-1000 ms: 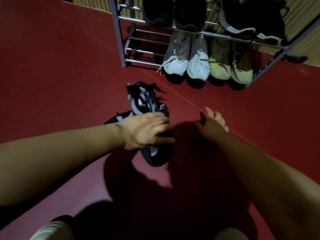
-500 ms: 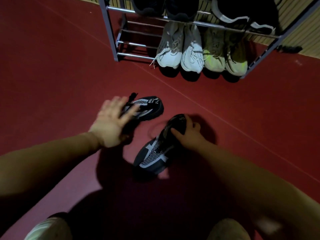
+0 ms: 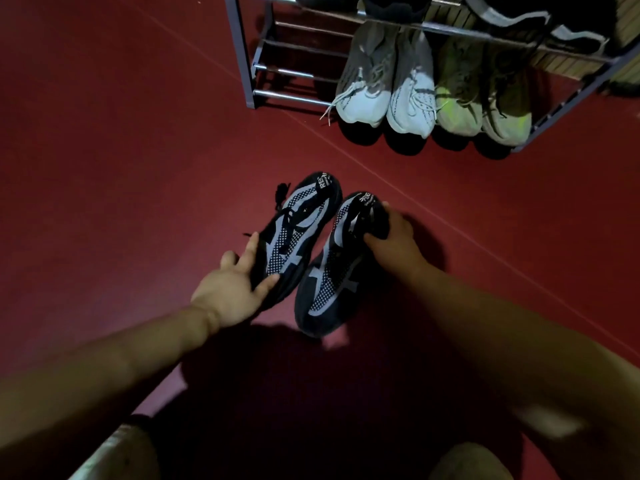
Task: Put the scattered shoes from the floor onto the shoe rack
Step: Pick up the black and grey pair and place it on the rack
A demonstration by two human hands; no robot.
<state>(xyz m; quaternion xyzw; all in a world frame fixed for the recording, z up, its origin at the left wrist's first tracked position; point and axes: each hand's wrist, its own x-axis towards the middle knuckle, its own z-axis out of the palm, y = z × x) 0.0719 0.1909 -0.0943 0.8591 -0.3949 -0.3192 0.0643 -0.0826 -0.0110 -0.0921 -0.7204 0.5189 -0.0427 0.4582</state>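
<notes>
Two black-and-grey mesh sneakers lie side by side on the red floor, toes toward me. My left hand (image 3: 232,285) holds the toe end of the left sneaker (image 3: 294,233), thumb on top and fingers along its outer side. My right hand (image 3: 391,239) grips the heel collar of the right sneaker (image 3: 332,275). The metal shoe rack (image 3: 244,64) stands at the back.
On the rack's bottom shelf sit a white pair (image 3: 388,91) and a yellow-green pair (image 3: 481,98); dark shoes (image 3: 512,12) fill the shelf above. The bottom shelf's left part shows bare bars (image 3: 294,72). My knees show at the lower edge.
Both sneakers have been turned and drawn together into a parallel pair. My left hand slid from the left sneaker's laces down to its toe; my right hand kept its hold on the right sneaker's heel.
</notes>
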